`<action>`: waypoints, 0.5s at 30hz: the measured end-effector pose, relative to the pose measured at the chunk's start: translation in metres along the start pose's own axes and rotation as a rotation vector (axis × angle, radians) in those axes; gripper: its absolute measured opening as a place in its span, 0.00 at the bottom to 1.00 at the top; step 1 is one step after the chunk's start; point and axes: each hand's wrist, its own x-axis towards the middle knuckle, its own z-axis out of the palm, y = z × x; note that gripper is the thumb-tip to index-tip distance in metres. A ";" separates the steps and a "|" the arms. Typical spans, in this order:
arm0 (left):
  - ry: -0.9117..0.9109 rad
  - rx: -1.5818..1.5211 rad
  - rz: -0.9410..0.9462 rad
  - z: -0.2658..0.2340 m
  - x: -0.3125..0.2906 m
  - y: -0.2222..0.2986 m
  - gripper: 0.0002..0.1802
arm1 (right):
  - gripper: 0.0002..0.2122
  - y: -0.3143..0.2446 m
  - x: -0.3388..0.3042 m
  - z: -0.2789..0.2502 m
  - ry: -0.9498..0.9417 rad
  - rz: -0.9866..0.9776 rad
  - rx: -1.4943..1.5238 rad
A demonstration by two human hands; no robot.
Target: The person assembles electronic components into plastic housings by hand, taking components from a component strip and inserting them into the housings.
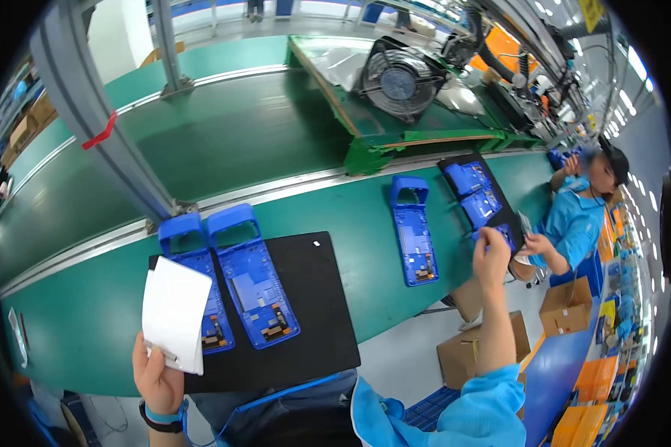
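Observation:
My left hand (160, 378) grips a small stack of white sheets (176, 313) by its lower edge, thumb on top. The stack covers part of a blue plastic device housing (215, 325) on a black mat (317, 320). Beside it lies a second blue housing (255, 289), its open face up with parts and an orange-brown flex strip inside. Out to the right, my right hand (492, 257) is raised with its fingers curled together; whatever they hold, if anything, is hidden. Nearest to that hand on the bench is a third blue housing (417, 242).
A co-worker (574, 220) in blue sits at the right, near another dark mat with several blue housings (473, 194). A fan (399, 80) stands on a raised green shelf behind. A metal post (101, 112) rises at the left. Cardboard boxes (458, 361) are on the floor.

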 end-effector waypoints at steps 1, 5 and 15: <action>-0.005 0.018 0.028 0.005 -0.002 0.004 0.26 | 0.06 -0.029 -0.006 0.007 -0.025 -0.016 0.089; -0.043 0.007 0.050 0.001 0.006 0.003 0.24 | 0.21 -0.099 -0.020 0.021 -0.180 -0.061 0.091; 0.117 0.238 0.195 -0.036 0.017 0.013 0.20 | 0.38 -0.166 -0.037 0.028 -0.386 0.400 0.412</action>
